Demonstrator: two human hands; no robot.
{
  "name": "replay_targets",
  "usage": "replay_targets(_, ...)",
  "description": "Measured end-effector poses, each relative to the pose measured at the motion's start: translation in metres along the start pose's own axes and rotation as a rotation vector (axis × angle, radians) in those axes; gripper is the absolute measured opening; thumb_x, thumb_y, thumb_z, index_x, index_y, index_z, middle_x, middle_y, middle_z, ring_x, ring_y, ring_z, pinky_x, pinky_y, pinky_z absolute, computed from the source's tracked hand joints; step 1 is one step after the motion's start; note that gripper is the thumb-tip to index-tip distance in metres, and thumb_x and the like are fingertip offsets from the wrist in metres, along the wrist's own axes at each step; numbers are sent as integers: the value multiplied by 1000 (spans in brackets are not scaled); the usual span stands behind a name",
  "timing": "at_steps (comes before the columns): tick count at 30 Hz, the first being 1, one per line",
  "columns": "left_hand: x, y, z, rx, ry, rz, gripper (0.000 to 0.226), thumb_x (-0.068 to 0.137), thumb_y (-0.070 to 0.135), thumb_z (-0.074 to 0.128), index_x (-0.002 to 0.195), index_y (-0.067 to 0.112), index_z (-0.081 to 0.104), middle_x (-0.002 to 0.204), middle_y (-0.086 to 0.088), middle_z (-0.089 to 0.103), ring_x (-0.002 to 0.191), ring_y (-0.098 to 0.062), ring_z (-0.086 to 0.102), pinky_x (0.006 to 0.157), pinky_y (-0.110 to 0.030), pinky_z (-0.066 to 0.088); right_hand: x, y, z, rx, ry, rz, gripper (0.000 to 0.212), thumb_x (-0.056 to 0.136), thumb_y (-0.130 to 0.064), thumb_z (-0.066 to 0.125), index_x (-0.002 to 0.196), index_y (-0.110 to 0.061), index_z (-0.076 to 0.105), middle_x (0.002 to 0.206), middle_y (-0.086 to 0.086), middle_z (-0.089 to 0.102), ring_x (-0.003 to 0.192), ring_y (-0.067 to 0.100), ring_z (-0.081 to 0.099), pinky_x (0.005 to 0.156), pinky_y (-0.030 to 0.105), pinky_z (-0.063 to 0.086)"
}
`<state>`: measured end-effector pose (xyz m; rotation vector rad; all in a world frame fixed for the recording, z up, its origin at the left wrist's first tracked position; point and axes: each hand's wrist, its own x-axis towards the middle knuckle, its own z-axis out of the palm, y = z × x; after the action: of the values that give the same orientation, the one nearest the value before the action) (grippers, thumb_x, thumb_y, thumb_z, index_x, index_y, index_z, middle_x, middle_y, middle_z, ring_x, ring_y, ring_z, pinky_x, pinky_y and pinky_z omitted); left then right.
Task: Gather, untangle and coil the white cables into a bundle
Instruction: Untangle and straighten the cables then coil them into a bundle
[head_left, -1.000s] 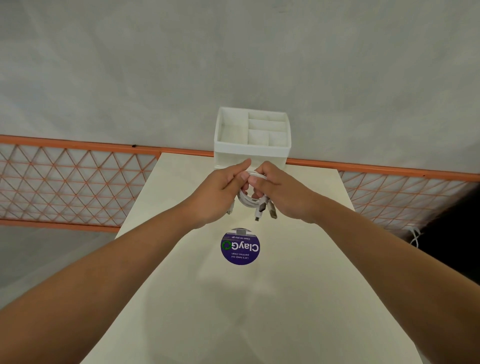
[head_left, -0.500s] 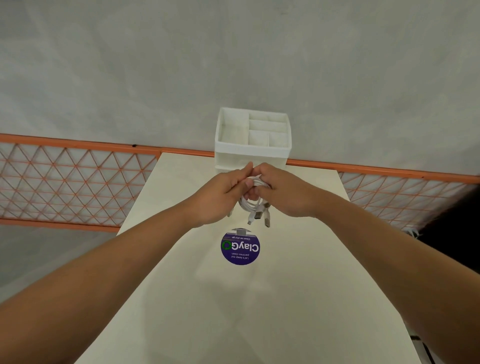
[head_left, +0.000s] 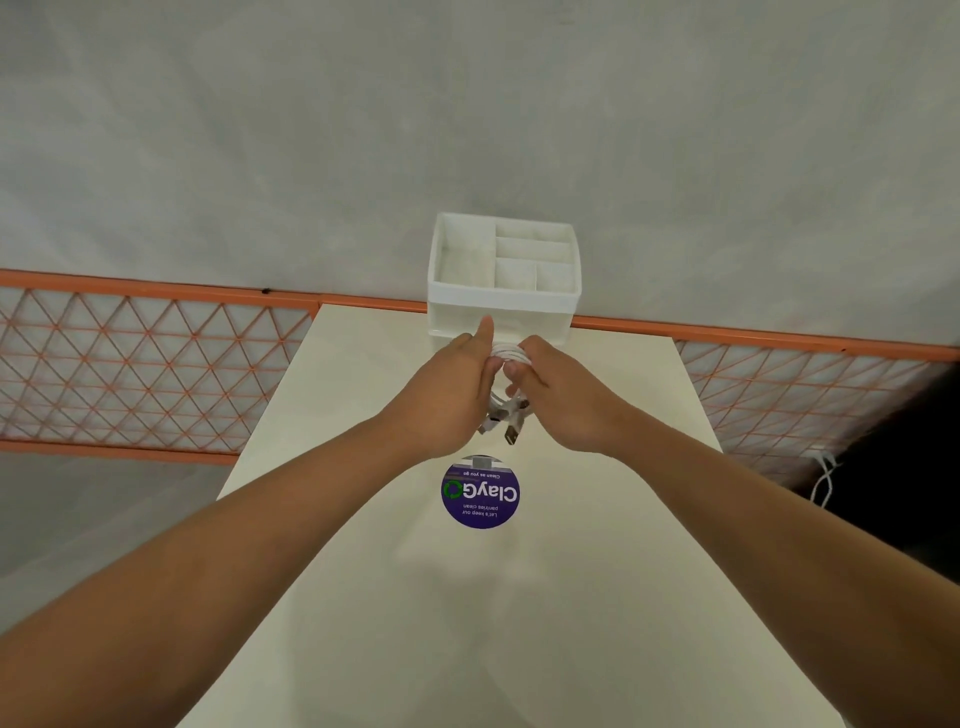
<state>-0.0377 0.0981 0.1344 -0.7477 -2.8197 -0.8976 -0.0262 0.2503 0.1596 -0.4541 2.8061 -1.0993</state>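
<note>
Cream table (head_left: 467, 623) nearest, round purple sticker (head_left: 480, 492) stuck at mid-top. Just beyond it, white cables (head_left: 508, 405) coiled and held above the table between both hands, plug ends dangling toward the sticker. Left hand (head_left: 447, 389) gripping coil, one finger straight, pointing forward. Right hand (head_left: 561, 395) with fingers curled round coil. Behind, white divided organizer (head_left: 503, 301) at the far table edge. Orange lattice rail (head_left: 156, 364) farthest.
</note>
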Motion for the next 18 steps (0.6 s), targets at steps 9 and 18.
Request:
replay_targets(9,-1,6,0,-190,-80,179,57,101,5,27,153,6,3,90,10,43,82,5,48,78,-8,37,-2,-9,-11,-340,-86,-52,40,94,-10,47,131,-10,31,95,10,62,73,19,59,61,31,48)
replay_targets(18,-7,3,4,-153,-162,129,75,100,5,33,149,17,-22,96,4,42,80,2,48,83,-5,38,0,12,-4,-456,-119,-118,13,97,-14,44,109,-13,50,91,9,66,76,24,63,72,44,54)
